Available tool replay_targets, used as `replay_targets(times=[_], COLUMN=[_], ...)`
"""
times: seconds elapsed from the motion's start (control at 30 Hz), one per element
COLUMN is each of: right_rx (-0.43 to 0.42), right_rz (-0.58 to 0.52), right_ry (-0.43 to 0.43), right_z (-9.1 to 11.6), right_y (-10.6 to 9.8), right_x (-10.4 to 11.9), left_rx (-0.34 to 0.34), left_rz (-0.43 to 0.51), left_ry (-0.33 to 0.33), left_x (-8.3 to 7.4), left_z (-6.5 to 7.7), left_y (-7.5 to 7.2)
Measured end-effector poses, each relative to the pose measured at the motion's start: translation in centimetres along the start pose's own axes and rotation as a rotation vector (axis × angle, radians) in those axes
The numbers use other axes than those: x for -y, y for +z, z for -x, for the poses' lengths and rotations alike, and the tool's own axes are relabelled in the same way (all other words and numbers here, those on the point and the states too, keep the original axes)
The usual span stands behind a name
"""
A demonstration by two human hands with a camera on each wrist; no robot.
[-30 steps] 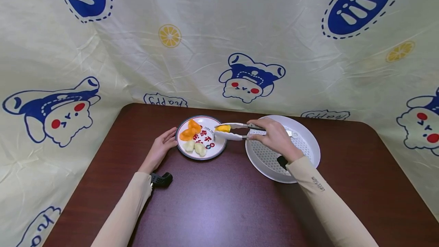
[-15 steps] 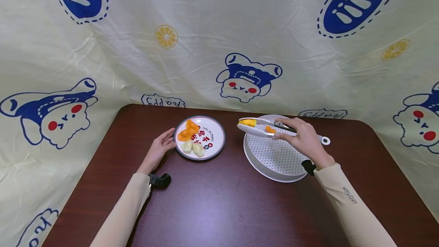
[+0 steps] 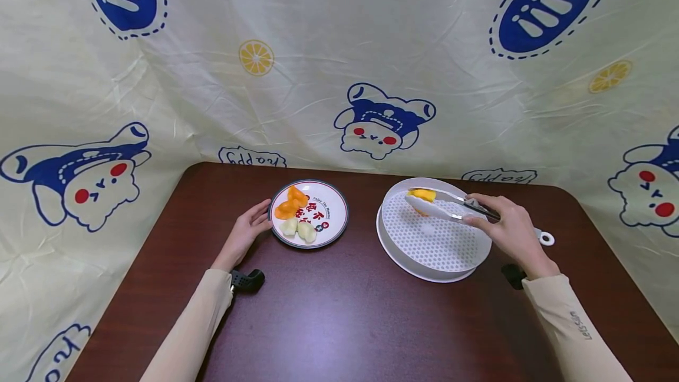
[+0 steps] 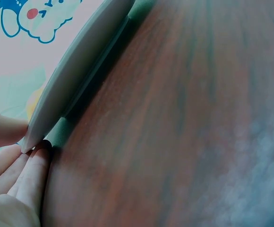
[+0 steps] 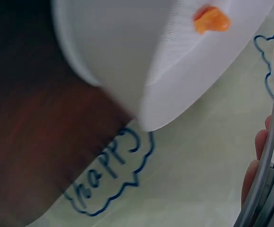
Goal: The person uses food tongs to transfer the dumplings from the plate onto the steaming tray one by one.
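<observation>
My left hand pinches the left rim of a small white plate with a blue edge and red lettering. The left wrist view shows the thumb above the rim and fingers below. Orange fruit pieces and pale fruit chunks lie on the plate. My right hand grips white-tipped tongs, whose jaws hold a yellow fruit piece over a round white perforated tray. On the tray lies an orange piece, mostly hidden behind the tongs in the head view.
Both dishes stand toward the far side of a dark brown wooden table, the plate left of the tray. Behind the table's far edge hangs a pale cloth printed with cartoon figures. Each wrist wears a black band.
My right hand has carried the tongs and yellow piece rightward from above the plate to above the tray. The left hand stays at the plate's rim.
</observation>
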State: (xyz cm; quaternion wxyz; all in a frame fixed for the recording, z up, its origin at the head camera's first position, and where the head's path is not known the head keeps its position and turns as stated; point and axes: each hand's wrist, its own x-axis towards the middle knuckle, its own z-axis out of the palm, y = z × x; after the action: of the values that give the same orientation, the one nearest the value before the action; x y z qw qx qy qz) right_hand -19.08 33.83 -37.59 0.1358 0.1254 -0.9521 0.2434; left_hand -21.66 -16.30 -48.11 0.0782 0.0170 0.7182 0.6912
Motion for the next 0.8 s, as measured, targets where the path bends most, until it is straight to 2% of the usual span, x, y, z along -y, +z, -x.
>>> replay_targets(times=[0.57, 0.8], right_rx=[-0.046, -0.011], right_rz=[0.081, 0.098], right_ry=[0.08, 0.115], right_z=[1.9, 2.0], right_y=[-0.7, -0.2], right_x=[-4.1, -5.0], left_rx=[0.012, 0.006], left_rz=[0.0, -0.003], left_ry=[0.007, 0.004], left_x=[-0.1, 0.1], left_z=[0.0, -0.1], left_y=[0.2, 0.0])
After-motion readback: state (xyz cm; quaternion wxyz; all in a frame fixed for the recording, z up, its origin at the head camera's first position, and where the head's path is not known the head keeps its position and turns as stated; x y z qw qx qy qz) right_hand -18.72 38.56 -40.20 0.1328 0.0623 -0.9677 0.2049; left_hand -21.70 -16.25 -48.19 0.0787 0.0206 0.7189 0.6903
